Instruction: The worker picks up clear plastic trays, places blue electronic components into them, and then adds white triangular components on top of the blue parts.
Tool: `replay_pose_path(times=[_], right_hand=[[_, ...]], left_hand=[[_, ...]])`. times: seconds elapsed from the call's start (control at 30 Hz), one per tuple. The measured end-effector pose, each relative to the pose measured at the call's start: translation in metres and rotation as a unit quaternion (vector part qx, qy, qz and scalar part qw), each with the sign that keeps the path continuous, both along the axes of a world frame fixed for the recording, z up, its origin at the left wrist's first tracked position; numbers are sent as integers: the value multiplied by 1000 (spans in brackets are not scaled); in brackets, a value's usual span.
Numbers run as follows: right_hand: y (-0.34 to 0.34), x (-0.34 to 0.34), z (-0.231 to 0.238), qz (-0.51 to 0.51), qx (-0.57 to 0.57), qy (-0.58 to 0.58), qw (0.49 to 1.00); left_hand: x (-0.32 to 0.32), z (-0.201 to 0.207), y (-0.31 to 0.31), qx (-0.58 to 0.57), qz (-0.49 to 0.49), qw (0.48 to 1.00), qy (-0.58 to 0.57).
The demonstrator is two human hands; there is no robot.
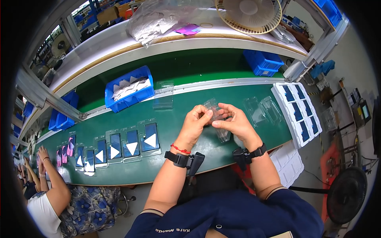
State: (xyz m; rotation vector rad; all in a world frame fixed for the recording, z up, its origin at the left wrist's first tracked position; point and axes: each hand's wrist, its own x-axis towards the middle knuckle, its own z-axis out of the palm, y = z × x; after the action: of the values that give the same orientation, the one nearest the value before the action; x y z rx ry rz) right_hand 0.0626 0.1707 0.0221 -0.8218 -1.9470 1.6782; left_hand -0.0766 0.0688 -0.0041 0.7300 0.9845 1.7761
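Above the green bench, my left hand (pixel 195 123) pinches a clear plastic blister tray (pixel 211 105) between thumb and fingers. My right hand (pixel 238 122) has its fingers and thumb curled round the other side of it. Under my right hand another clear plastic piece (pixel 223 136) shows in part; I cannot tell whether it joins the held tray. More clear trays (pixel 256 112) lie just right of my hands. To the left stands a row of clear trays, each with a dark flat panel and a white triangle, the nearest panel (pixel 151 133) among them.
A blue bin (pixel 129 88) of white pieces stands at the bench's back, beside an empty clear tray (pixel 163 99). A white foam tray (pixel 297 109) with several dark panels sits at the right edge. Co-workers' arms (pixel 55 174) reach in at far left. A shelf (pixel 190 41) spans above.
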Motion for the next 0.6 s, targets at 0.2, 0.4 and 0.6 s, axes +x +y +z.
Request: replay_pose_path(times=[0.2, 0.4, 0.6], right_hand=[[3, -2, 8, -5, -52, -22, 998], [5, -1, 19, -29, -47, -46, 997], [24, 17, 23, -85, 81, -137, 984]], left_hand=[[-5, 0, -1, -12, 0, 1000, -6], [-4, 2, -1, -23, 4, 999, -23], [-18, 10, -4, -67, 38, 996, -44]])
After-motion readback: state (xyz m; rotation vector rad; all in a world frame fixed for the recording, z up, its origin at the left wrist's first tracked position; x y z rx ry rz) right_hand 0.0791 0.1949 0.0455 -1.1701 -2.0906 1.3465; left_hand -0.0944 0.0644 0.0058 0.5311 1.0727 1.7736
